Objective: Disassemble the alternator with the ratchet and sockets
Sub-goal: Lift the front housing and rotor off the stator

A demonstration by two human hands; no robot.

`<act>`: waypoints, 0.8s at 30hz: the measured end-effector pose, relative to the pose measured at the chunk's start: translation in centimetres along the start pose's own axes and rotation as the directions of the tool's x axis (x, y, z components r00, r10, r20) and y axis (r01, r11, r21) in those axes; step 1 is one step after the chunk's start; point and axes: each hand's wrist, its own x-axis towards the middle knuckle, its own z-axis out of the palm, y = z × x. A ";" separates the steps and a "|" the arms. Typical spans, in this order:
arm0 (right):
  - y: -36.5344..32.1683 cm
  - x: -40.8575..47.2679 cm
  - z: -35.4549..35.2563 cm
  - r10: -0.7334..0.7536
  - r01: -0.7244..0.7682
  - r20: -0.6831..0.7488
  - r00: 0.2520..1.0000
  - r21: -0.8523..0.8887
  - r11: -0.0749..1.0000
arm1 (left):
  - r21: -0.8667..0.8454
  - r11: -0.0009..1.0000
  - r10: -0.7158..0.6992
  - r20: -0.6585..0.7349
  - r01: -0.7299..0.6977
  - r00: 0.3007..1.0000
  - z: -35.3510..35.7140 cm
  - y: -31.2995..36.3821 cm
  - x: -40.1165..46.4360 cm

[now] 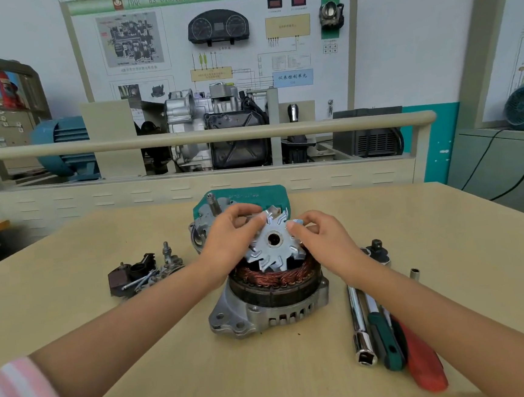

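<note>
The alternator housing (264, 315) stands on the table centre, its copper stator windings (280, 277) showing at the top. Above the windings a silver fan disc (274, 244) with bent blades and a centre hole tilts toward me. My left hand (229, 236) pinches its left and top edge; my right hand (321, 234) pinches its right edge. To the right lie a long chrome socket (362, 325), a ratchet with a green handle (385, 336), a red-handled tool (424, 361) and a small socket (414, 273).
Behind my hands lies a grey end cover with a threaded shaft (212, 202) on a teal case (273, 194). Removed parts, a dark brush holder and bolts (140, 274), sit at the left. A black ratchet head (377, 248) lies right. A training bench stands beyond the table.
</note>
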 end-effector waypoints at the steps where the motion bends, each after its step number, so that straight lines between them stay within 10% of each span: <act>1: 0.0 0.2 0.1 0.009 -0.008 -0.024 1.000 0.016 1.000 | 0.009 1.000 0.013 -0.035 -0.013 0.999 0.0 -0.1 -0.1; 11: -0.5 5.2 -2.2 0.442 -0.359 -0.167 0.881 0.369 0.857 | 0.246 0.936 0.273 -0.057 -0.252 0.960 0.6 -3.1 -3.5; 24: 2.5 6.5 2.0 0.615 -0.614 -0.063 0.786 0.042 0.788 | 0.424 0.823 0.323 0.198 -0.378 0.926 -0.8 -2.4 -3.5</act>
